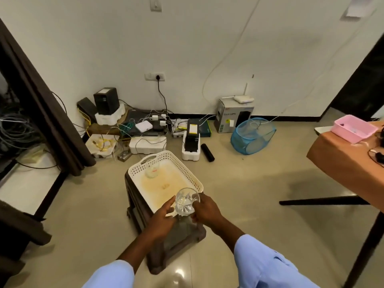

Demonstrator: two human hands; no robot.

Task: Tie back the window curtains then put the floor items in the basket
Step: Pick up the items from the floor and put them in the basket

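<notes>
A: Where is the glass (187, 201) held at this moment?

B: It is held over the near edge of the white basket (188, 173), which is placed on a dark stool (176, 242). The right hand (205, 210) is wrapped around its side, and the left hand (164, 213) is laid against the other side with the fingers almost straight (a support, it seems, more than a grip).

A: What is already in the basket?

B: One other glass (152, 168) is seen in the far corner, well apart from this one.

A: What could go wrong from here?

B: The glass is smooth and could be dropped if it is released too early, above the rim and not inside. The basket hangs a little over the stool (so it appears), and it could be tipped if the near edge is pressed down.
</notes>
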